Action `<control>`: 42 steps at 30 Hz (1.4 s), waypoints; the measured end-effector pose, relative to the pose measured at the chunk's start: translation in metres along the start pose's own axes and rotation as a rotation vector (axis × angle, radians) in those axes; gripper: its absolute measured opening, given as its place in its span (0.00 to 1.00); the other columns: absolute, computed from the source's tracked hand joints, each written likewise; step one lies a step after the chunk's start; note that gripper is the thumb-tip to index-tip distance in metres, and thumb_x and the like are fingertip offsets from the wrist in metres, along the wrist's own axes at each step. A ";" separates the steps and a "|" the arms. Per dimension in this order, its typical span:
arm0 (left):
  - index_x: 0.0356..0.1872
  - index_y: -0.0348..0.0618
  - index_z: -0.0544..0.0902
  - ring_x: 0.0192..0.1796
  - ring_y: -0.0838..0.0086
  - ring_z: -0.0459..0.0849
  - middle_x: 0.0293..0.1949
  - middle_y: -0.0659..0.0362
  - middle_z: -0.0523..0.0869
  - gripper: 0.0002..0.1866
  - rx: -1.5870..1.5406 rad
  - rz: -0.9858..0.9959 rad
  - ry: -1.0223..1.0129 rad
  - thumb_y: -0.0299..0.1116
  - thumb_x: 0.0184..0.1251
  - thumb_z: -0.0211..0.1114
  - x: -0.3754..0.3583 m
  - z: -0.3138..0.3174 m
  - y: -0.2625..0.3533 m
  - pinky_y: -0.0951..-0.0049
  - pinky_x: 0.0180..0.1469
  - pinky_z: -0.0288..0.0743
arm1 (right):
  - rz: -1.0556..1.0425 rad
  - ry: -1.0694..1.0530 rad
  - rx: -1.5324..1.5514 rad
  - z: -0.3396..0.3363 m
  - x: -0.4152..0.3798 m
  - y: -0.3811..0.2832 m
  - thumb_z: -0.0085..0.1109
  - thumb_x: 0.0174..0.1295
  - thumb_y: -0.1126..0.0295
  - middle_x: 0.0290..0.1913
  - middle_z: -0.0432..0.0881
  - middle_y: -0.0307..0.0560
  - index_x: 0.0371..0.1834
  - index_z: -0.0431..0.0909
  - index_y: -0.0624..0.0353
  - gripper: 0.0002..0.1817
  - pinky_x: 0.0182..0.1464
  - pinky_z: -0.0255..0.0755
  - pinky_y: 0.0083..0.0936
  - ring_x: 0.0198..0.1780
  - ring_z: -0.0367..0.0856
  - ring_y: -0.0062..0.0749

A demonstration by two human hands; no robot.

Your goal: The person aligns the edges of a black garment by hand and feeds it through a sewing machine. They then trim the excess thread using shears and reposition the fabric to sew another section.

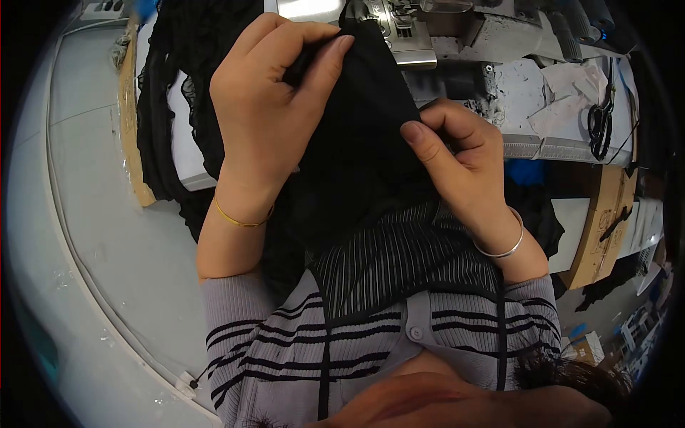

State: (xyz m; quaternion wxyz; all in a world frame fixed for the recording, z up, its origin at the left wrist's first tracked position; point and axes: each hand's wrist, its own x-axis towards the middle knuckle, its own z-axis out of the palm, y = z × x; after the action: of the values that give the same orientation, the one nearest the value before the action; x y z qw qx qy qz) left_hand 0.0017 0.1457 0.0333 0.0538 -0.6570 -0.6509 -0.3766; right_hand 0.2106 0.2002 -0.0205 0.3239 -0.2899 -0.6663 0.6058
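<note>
Black fabric [364, 93] is stretched between my two hands, its upper end close to the sewing machine's metal plate [414, 58]. My left hand [278, 78] pinches the cloth's upper left edge between thumb and fingertips, just left of the machine's presser foot [404, 28]. Lower down on the right side, my right hand [464, 153] pinches the other edge between thumb and bent forefinger. The cloth hangs from there toward my lap, where its folds merge with other dark material.
More sheer black cloth [160, 121] drapes over the table on the left. Black scissors [601, 125] lie at the right, near a ruler strip [549, 148] along the table edge and pale fabric scraps [571, 93]. A cardboard box [603, 228] stands below on the right.
</note>
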 end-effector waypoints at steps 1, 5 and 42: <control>0.39 0.34 0.88 0.29 0.84 0.76 0.29 0.63 0.81 0.06 -0.002 -0.028 0.000 0.19 0.62 0.75 0.000 0.000 0.000 0.84 0.31 0.67 | 0.015 0.009 0.018 0.000 0.001 -0.001 0.72 0.65 0.66 0.24 0.79 0.37 0.32 0.84 0.64 0.12 0.28 0.63 0.19 0.25 0.71 0.17; 0.39 0.34 0.88 0.31 0.83 0.78 0.30 0.63 0.82 0.05 -0.016 -0.076 -0.008 0.20 0.63 0.74 0.002 0.000 -0.001 0.83 0.34 0.68 | 0.075 0.008 0.030 -0.001 0.003 -0.001 0.73 0.65 0.64 0.23 0.79 0.35 0.32 0.85 0.63 0.13 0.28 0.63 0.18 0.25 0.70 0.15; 0.60 0.43 0.85 0.49 0.62 0.84 0.54 0.53 0.85 0.22 0.370 0.279 -0.228 0.39 0.67 0.73 0.008 0.008 0.053 0.67 0.51 0.79 | 0.035 0.083 0.110 -0.013 -0.012 0.000 0.73 0.65 0.70 0.23 0.77 0.33 0.30 0.82 0.65 0.11 0.28 0.62 0.17 0.25 0.68 0.14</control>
State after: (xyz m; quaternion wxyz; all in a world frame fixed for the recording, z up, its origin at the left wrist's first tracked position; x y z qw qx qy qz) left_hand 0.0510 0.1488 0.0544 0.1510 -0.7576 -0.6135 -0.1637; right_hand 0.2278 0.1988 -0.0205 0.3562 -0.3083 -0.6127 0.6346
